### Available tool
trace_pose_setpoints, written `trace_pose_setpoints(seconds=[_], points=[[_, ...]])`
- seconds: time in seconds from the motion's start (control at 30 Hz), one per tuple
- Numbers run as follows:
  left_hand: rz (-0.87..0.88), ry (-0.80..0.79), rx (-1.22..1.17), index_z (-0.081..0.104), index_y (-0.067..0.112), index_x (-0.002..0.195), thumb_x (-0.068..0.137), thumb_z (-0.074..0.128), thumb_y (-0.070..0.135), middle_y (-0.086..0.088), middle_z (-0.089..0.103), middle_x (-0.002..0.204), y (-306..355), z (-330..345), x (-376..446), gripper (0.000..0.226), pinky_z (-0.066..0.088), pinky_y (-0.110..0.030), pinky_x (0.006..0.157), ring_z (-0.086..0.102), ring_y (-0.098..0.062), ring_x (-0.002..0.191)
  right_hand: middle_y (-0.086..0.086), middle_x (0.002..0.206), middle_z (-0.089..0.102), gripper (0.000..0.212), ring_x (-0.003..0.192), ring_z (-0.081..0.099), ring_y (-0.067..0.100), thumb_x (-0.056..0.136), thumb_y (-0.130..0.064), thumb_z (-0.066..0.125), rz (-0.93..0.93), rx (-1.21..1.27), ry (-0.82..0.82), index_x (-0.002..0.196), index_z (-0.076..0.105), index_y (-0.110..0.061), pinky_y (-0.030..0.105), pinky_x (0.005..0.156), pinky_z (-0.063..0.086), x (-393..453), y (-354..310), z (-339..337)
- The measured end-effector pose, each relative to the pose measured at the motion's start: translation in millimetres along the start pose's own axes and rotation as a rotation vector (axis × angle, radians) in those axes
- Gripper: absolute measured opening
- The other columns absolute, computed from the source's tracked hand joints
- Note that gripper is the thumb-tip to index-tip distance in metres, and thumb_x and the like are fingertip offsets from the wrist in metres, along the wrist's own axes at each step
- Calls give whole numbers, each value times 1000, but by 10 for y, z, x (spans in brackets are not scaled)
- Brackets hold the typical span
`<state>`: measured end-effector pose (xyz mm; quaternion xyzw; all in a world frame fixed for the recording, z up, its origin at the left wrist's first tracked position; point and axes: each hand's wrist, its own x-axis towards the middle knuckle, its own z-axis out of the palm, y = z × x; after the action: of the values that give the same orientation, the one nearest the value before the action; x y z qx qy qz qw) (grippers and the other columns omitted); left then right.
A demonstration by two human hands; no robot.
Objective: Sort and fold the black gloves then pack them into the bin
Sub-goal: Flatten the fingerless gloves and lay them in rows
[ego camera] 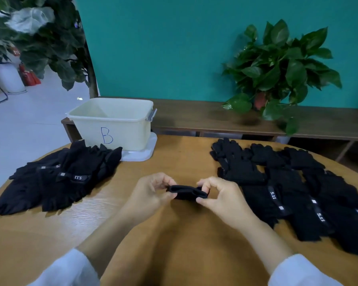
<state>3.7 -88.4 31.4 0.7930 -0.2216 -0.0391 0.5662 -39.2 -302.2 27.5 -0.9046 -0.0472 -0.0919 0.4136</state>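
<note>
Both hands, the left hand (151, 191) and right hand (219, 195), pinch the ends of a folded glove bundle (186, 192) held just above the worktop (174, 234), between 2 piles of black gloves. The fabric looks soft, light and springy, likely to unroll, so gripping the cuff ends seems wise. The bin (112, 122) stands behind.

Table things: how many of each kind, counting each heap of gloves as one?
Glove piles: 2, left pile, right pile
Folded glove bundle gripped in both hands: 1
Bin marked B: 1
White lid under it: 1
Total: 5
</note>
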Motion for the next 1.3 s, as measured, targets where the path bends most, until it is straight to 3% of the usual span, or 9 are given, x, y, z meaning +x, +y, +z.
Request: trace_pose_setpoints(seconds=[0.13,0.33,0.53,0.6,0.7,0.8,1.1,1.23,1.3], points=[[0,-51,85,70,22,81,85,71,1,5,73,88,-285,151,-390,21,50,-24,87,66,-9,90,-22,116,62,33,117,48,-9,83,-22,76,-99,-184,-80,71,47,-31,22,97,42,-399,221,210],[-11,-213,259,67,51,98,80,64,6,33,60,120,-531,212,-860,49,50,-33,99,61,1,112,-21,141,47,15,135,22,-16,90,-23,63,-165,-312,-184,102,57,-31,3,102,18,-897,322,307],[62,-53,256,71,29,112,90,55,3,21,64,123,-414,194,-679,38,40,-32,112,52,0,125,-7,124,66,26,124,51,0,88,-14,65,-191,-316,137,113,70,-18,21,105,39,-796,197,210],[101,-66,475,57,16,136,99,51,13,7,52,143,-340,314,-515,37,28,-26,117,42,-5,136,1,135,59,34,133,46,10,96,-20,56,-234,-436,96,129,61,-13,21,110,25,-623,70,270],[51,-265,835,13,10,156,100,18,54,1,5,162,-424,504,-435,71,-2,-19,119,3,-11,151,4,162,13,57,150,5,11,106,-39,24,-175,-577,-209,154,18,-9,18,114,-7,-480,27,433],[24,-293,1059,-13,11,154,76,-20,68,0,-20,159,-614,539,-503,97,-17,-23,114,-19,-13,148,1,162,-13,89,147,-16,9,81,-62,-12,-67,-657,-385,155,-6,-13,22,116,-14,-501,169,520],[66,-298,1124,-16,13,153,77,-23,67,-1,-22,160,-752,466,-391,93,-17,-26,116,-24,-13,146,0,159,-22,116,146,-22,10,53,-68,-47,22,-681,-330,152,-16,-15,27,117,-14,-483,366,678],[44,-334,1090,-14,14,153,70,-32,72,0,-21,160,-769,464,-367,102,-15,-27,118,-24,-11,146,0,160,-21,111,145,-22,9,59,-68,-42,36,-685,-341,152,-14,-15,26,116,-16,-484,339,675],[1,-334,979,-11,15,154,74,-26,75,2,-17,162,-724,441,-362,101,-13,-24,118,-21,-7,146,0,161,-18,88,146,-19,9,82,-64,-21,90,-624,-381,154,-10,-15,27,119,-12,-453,282,636]])
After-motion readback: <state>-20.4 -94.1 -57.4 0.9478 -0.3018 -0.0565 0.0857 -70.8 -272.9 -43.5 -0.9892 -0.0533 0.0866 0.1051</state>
